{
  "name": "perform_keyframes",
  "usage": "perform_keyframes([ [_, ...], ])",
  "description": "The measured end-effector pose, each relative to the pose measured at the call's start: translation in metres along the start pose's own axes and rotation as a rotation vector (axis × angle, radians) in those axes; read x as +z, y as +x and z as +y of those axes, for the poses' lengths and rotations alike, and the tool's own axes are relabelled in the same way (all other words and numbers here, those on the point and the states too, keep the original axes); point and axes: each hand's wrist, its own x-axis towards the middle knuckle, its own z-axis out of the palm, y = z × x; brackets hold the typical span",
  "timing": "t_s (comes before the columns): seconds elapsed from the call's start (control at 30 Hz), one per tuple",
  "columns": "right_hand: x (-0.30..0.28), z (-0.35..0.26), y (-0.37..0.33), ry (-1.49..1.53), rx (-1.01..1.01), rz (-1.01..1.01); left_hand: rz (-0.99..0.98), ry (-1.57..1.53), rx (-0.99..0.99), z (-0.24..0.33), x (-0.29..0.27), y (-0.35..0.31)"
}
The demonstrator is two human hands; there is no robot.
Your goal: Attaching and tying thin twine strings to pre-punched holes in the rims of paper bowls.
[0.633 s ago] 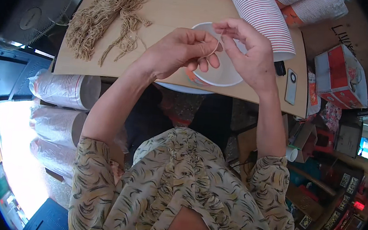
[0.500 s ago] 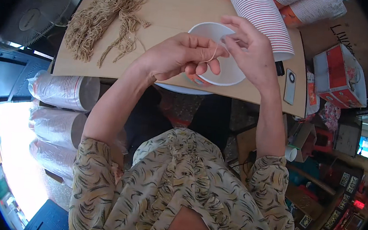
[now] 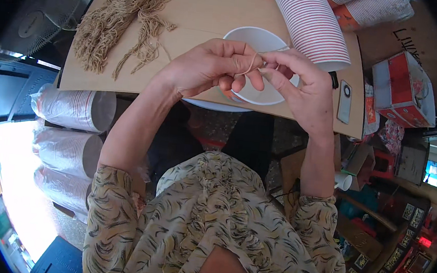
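**Close-up finger work with one thin cord over a white tub**

So I'm standing here watching someone fiddle with a thin tan cord, and it's all fingertips. The left hand has it pinched between thumb and forefinger, with a bit curving around the fingertips. The right hand is right up against it, thumb and forefinger nearly together. More cord runs along the top of that forefinger, but I honestly can't tell if those tips have a grip on it or are only touching it.

The cord is up in the air above a white tub near the front edge of the worktop. A big tangled bundle of cords lies off to the left, with a smaller loose bunch beside it. To the right there's a long stack of paper cups lying on its side, plus something phone-like near the edge.

My two cents on doing this bit well: let the left pinch be the anchor and don't roll it, or the curve will probably slip off. Small moves with the right, tips only, since stuff this thin looks easy to lose. Steady, light tension beats a yank. And I'd tilt the fingers a little, because right now they hide the very spot that needs watching.
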Motion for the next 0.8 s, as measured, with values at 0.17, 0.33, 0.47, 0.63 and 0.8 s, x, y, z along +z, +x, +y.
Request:
perform_keyframes([
  [0.17, 0.001, 0.002, 0.001, 0.029, 0.050, 0.012, 0.020, 0.049, 0.002, -0.002, 0.006, 0.000],
  [0.33, 0.007, 0.006, 0.001, -0.026, -0.064, 0.060, -0.008, -0.014, 0.016, -0.005, 0.002, -0.001],
  [0.47, 0.011, 0.005, 0.002, -0.238, -0.192, 0.130, 0.008, -0.021, 0.021, -0.007, 0.003, 0.001],
  [0.63, 0.006, 0.008, 0.004, -0.130, -0.165, 0.172, 0.015, 0.028, 0.072, -0.005, 0.003, -0.003],
  [0.8, -0.001, 0.009, 0.003, 0.137, -0.029, 0.141, 0.054, 0.238, 0.072, -0.002, 0.006, -0.003],
])
